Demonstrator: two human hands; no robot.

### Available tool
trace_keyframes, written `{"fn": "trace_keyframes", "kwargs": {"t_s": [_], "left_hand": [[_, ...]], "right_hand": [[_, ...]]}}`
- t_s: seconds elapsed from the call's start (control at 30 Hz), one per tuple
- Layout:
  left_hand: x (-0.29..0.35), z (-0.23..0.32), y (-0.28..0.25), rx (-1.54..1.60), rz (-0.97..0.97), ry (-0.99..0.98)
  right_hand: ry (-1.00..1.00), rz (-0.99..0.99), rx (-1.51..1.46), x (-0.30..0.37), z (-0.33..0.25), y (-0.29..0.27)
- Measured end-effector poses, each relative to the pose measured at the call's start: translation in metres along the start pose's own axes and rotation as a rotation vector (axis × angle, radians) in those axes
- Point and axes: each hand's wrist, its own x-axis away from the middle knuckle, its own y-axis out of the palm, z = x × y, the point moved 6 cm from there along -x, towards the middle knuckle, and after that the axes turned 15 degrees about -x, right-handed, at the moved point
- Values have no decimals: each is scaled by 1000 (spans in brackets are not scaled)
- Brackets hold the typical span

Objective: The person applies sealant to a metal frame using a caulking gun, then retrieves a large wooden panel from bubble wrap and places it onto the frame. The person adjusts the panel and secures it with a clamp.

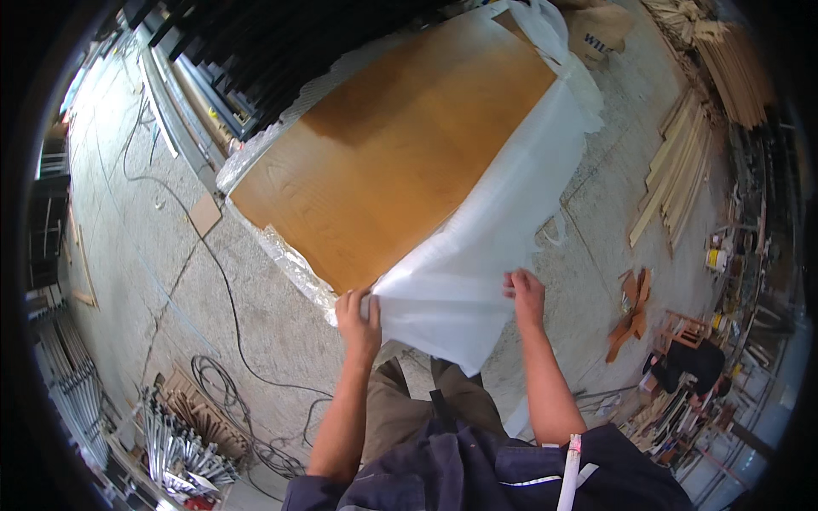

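A black cable (232, 311) winds across the grey concrete floor (285, 341), coiling loosely at lower left near a bunch of shiny metal pieces (175, 451). A flat brown square (204, 216) lies beside the cable. At right are pale wooden slats (673, 170), reddish-brown scraps (630, 319) and a person in dark clothing (697, 366) beside a wooden chair (684, 328).

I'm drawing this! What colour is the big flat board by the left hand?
The board is orange-brown with wood grain, best seen in the head view.
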Motion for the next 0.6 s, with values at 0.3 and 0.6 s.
{"fn": "trace_keyframes", "kwargs": {"t_s": [0.3, 0.6], "left_hand": [[189, -59, 124, 768, -891, -598], [-30, 100, 92, 1158, -550, -737]], "right_hand": [[627, -23, 190, 66, 184, -113], [630, -265, 147, 93, 181, -90]]}}
